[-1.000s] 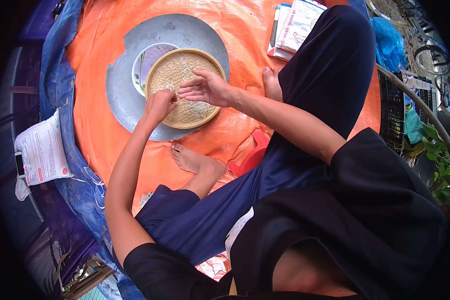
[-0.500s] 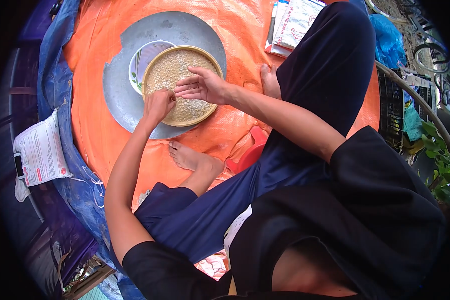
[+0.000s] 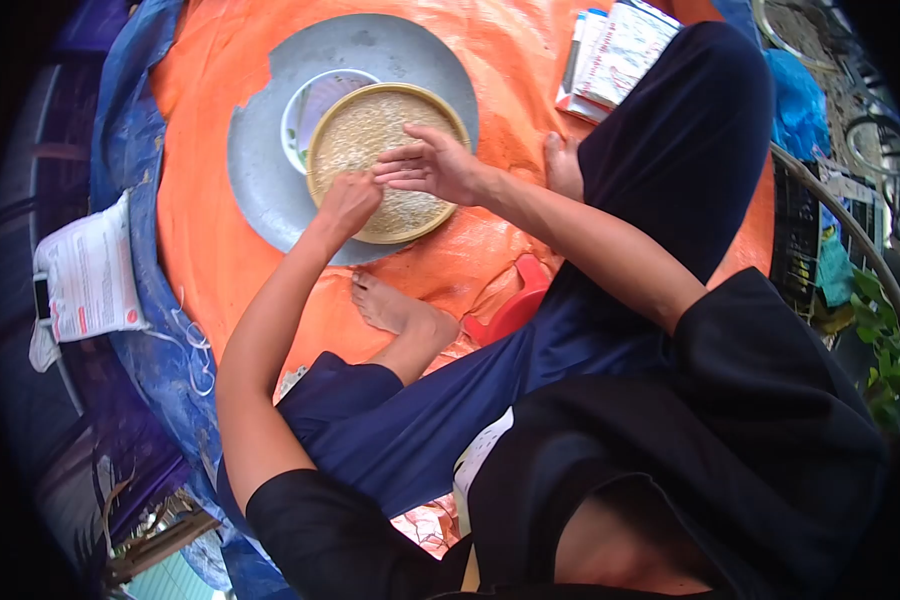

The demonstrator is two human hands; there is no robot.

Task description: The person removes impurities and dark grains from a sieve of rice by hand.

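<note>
- Head view, upper middle of the frame: we see a round woven tray [image 3: 370, 120] filled with pale grain [image 3: 355, 135], resting on a larger grey metal platter [image 3: 260, 190] that lies on an orange tarp [image 3: 200, 250] spread over the ground. The platter likely serves to catch whatever spills past the rim.
- Our left hand [image 3: 348, 203] sits at the tray's lower edge, fingers curled and drawn together as if pinching something small out of the grain; what lies between them is too small for us to tell.
- Our right hand [image 3: 435, 165] lies palm down over the grain, fingers [image 3: 395, 170] loosely spread and pointing left, touching or just above the surface, a pose suited to sweeping the grain flat.
- A white bowl [image 3: 305, 105] with a patterned inside peeks out just beside the tray's upper left, partly under it.
- We sit cross-legged, one bare foot [image 3: 390, 305] below the platter, keeping the tray within easy reach.
- A printed sack [image 3: 90, 275] lies at the left edge on blue sheeting [image 3: 135, 160].
</note>
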